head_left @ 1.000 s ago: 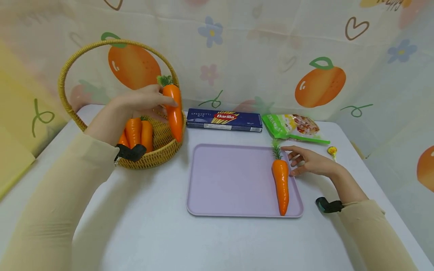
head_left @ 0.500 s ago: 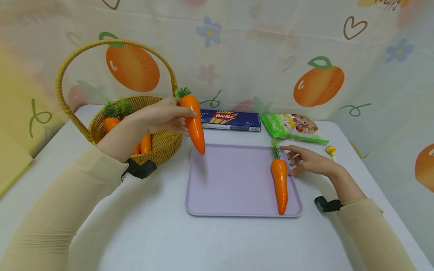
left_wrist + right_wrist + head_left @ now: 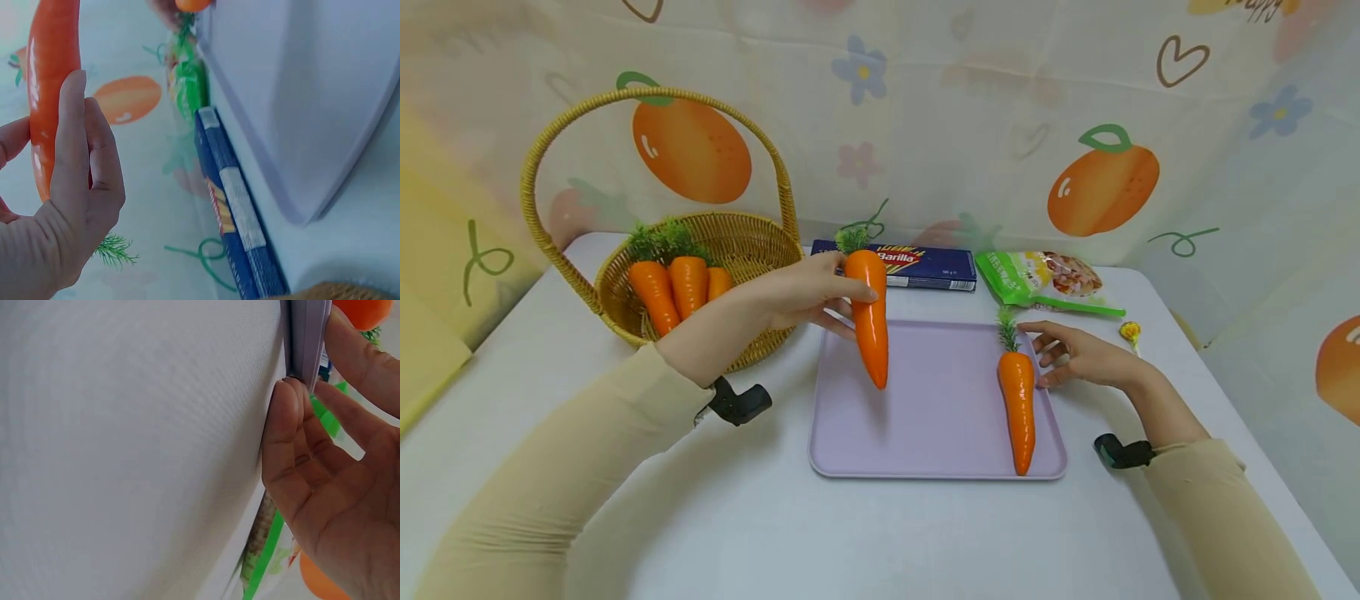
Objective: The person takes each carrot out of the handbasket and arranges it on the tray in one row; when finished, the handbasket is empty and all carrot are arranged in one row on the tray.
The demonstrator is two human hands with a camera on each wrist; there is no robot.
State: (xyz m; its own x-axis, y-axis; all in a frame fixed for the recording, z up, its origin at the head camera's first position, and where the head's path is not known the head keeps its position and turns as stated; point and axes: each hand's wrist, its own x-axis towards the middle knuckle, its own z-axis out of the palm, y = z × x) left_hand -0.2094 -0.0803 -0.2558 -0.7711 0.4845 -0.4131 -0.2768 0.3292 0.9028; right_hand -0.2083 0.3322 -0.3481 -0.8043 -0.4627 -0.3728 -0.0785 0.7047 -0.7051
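Note:
In the head view my left hand point(image 3: 812, 292) holds an orange carrot point(image 3: 871, 321) with a green leafy top, between thumb and fingers. The carrot hangs tip down above the left part of the lilac tray point(image 3: 940, 400). The left wrist view shows the fingers round the carrot point(image 3: 53, 81). A second carrot point(image 3: 1018, 408) lies lengthwise along the tray's right side. My right hand point(image 3: 1086, 357) stays at the tray's right edge; in the right wrist view its thumb and fingers stand on either side of the tray rim point(image 3: 306, 344), apparently pinching it.
A wicker basket point(image 3: 763, 346) with a tall handle stands at the left, holding several carrots point(image 3: 688, 285). Behind the tray lie a blue spaghetti box point(image 3: 951, 268) and a green snack bag point(image 3: 1052, 283). A yellow lollipop point(image 3: 1130, 332) is on the far right.
My left hand has carried the carrot from the basket's right rim rightward and nearer to me, over the tray. My right hand has stayed at the tray's edge.

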